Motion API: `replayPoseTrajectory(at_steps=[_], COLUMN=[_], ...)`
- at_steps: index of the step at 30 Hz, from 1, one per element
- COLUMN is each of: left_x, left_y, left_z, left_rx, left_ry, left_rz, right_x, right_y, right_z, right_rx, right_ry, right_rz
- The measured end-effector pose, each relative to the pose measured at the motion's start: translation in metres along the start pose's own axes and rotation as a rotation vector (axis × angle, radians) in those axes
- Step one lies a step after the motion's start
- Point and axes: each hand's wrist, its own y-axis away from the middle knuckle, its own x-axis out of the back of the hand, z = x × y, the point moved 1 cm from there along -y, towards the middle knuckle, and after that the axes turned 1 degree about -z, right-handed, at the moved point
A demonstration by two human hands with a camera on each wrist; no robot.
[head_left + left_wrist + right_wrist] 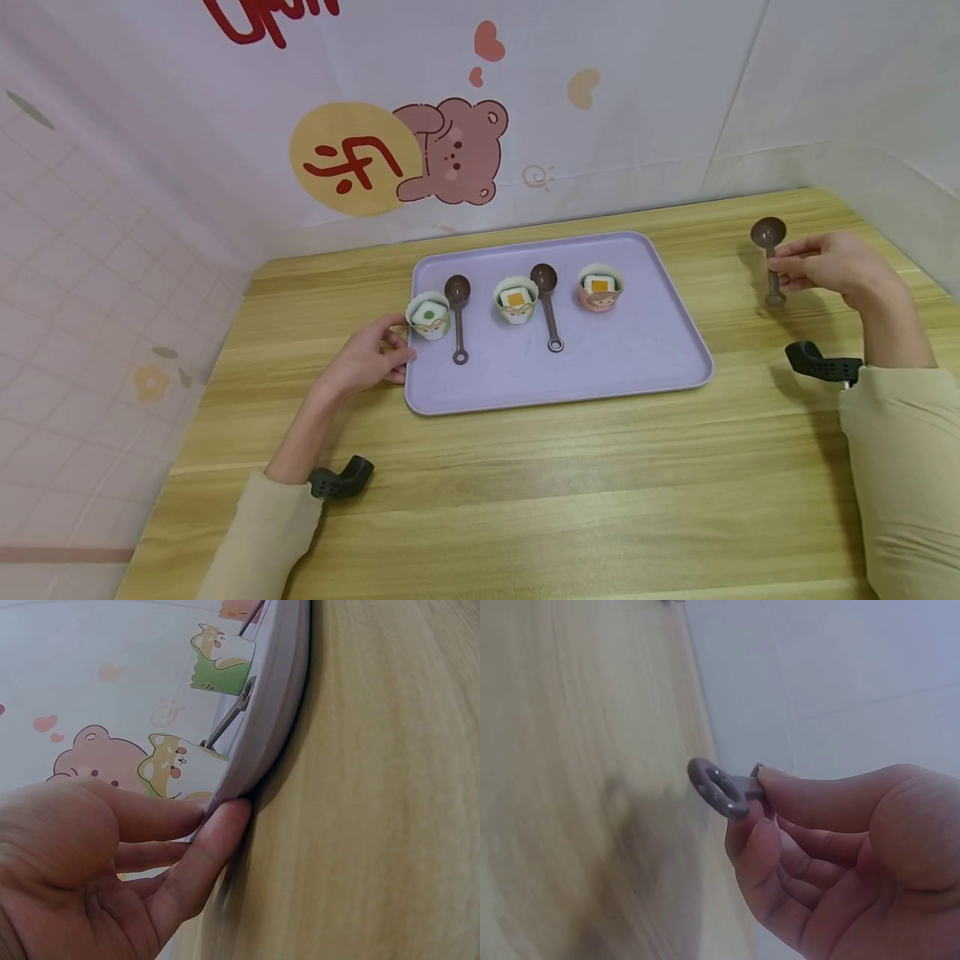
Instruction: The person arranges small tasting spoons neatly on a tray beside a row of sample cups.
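At the right of the head view, my right hand pinches a brown measuring spoon by its handle, bowl pointing away. In the right wrist view the handle's ring end sticks out past the thumb and fingers. The left edge of a lilac tray is pinched between thumb and fingers of my left hand. Upon the tray stand a left paper cup, a middle paper cup and a right paper cup, each with a white block inside. Two more brown spoons, a left one and a right one, lie between them.
The tray lies on a wood-grain table. Behind the table hangs a white printed cloth with a bear on it. Each wrist carries a black mount, one on the left and one on the right.
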Motion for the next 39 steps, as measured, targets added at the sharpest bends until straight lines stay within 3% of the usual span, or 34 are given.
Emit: replayPoseTrajectory(at_steps=[27, 39], left_x=[0.004, 0.002], left_y=[0.000, 0.000], left_z=[-0.001, -0.001], left_rx=[-0.006, 0.000], left_ry=[0.001, 0.007], left_rz=[-0.011, -0.003], right_x=[-0.008, -0.010], right_y=[0.005, 0.007], right_z=[-0.027, -0.037], right_rx=[0.032, 0.044], right_ry=[-0.033, -0.031], right_rz=[0.091, 0.085])
